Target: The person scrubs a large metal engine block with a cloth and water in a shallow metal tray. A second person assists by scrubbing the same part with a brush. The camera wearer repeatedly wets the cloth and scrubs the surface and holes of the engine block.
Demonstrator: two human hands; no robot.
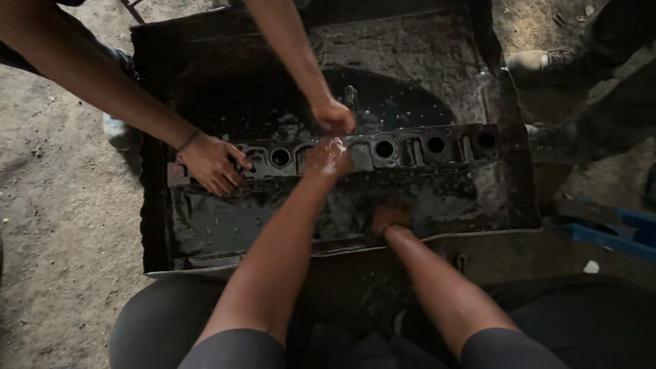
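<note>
A long black engine cylinder head [410, 147] with a row of round holes lies across a shallow metal tray [499, 102] of dark oily liquid. My left hand [328, 158] rests wet on top of the cylinder head near its middle; whether it holds anything cannot be told. My right hand [389, 217] dips into the dark liquid in front of the part, its fingers hidden. Another person's two hands work from the far side: one hand [212, 162] presses on the left end of the part, the other hand [333, 116] touches its back edge.
The tray sits on a dusty dirt floor [61, 225]. A shoe [540, 63] and dark trouser legs of a person stand at the upper right. A blue object [615, 236] lies at the right. My knees [171, 321] are near the tray's front edge.
</note>
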